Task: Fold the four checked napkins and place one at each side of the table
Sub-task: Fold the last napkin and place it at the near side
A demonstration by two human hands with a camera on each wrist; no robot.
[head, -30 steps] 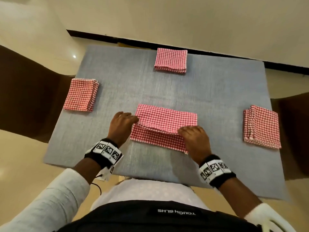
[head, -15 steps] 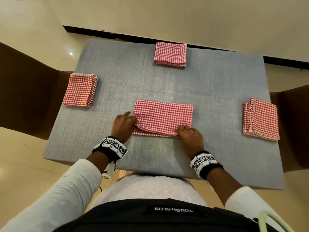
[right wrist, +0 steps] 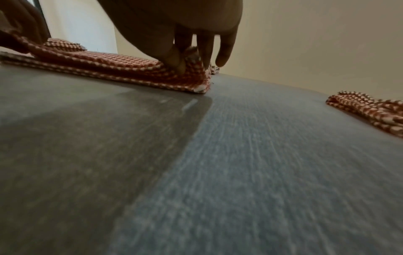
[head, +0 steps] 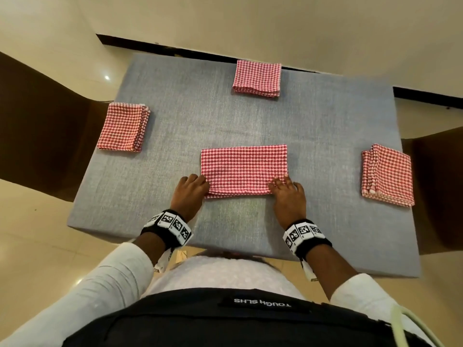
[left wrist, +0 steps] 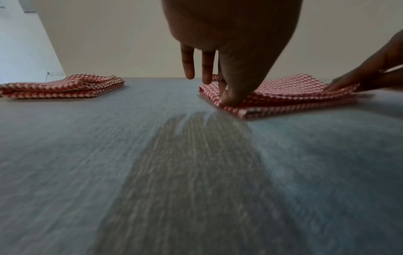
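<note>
Between my hands on the table (head: 225,121) lies the half-folded napkin (head: 244,169); my left hand (head: 190,194) pinches its left corner, my right hand (head: 288,196) pinches its right. Three folded napkins (head: 256,77) sit beyond them.

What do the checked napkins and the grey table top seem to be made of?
The napkin in hand looks like woven cotton, matt: bumpy check weave, soft layered edges bending under the right hand and left hand. The table top seems grey laminate or textile-look board, with fine streaks and a dull sheen; I cannot tell which.
</note>
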